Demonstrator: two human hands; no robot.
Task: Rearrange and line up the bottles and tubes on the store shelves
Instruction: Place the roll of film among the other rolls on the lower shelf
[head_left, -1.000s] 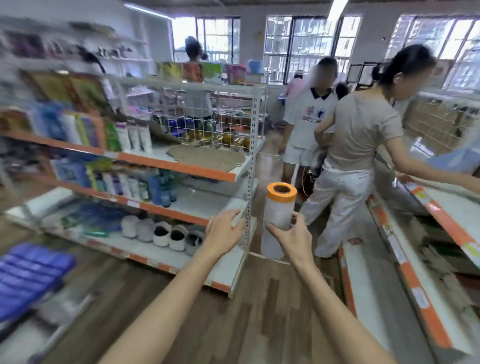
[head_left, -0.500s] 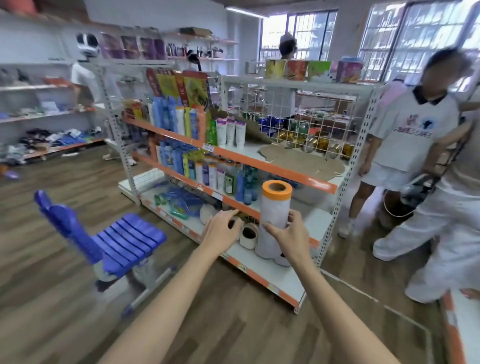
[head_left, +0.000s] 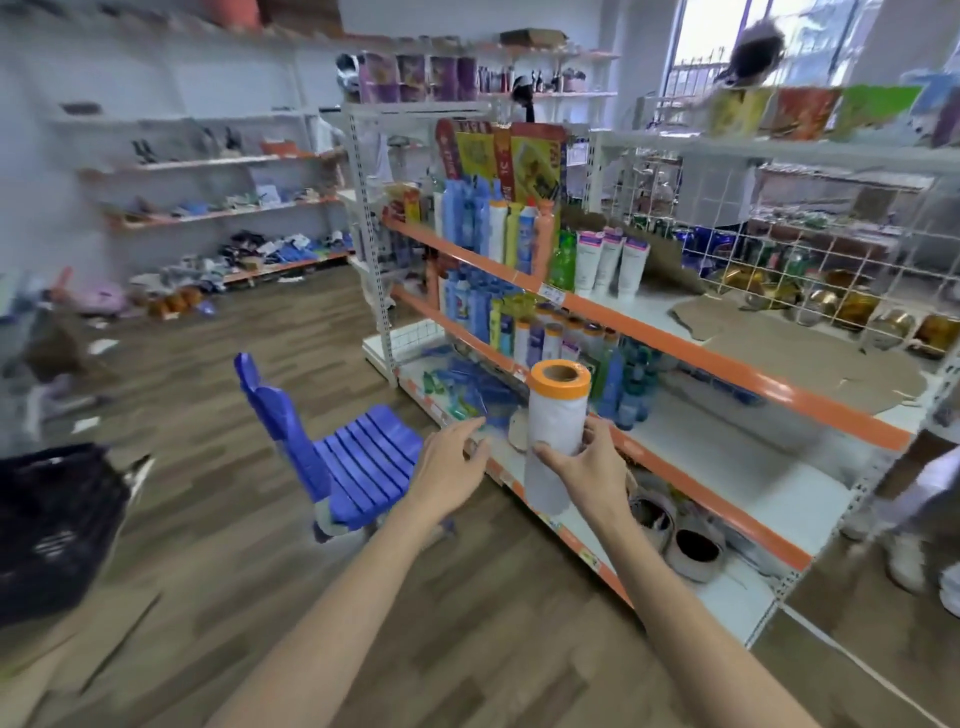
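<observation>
My right hand grips a tall white roll with an orange top rim, held upright in front of the shelf unit. My left hand hovers just left of the roll, fingers spread, holding nothing. Behind stands a white shelf unit with orange edges. White tubes and blue and white bottles stand on its upper shelf. More bottles fill the middle shelf. Round rolls lie on the bottom shelf.
A blue plastic chair stands on the wood floor left of my hands. A black basket sits at the far left. Brown cardboard lies on the upper shelf. A person's legs show at the right edge.
My view has swung left: the people at the right have slid out of frame, the blue chair and wall shelves have come in. The roll stays in my right hand.
</observation>
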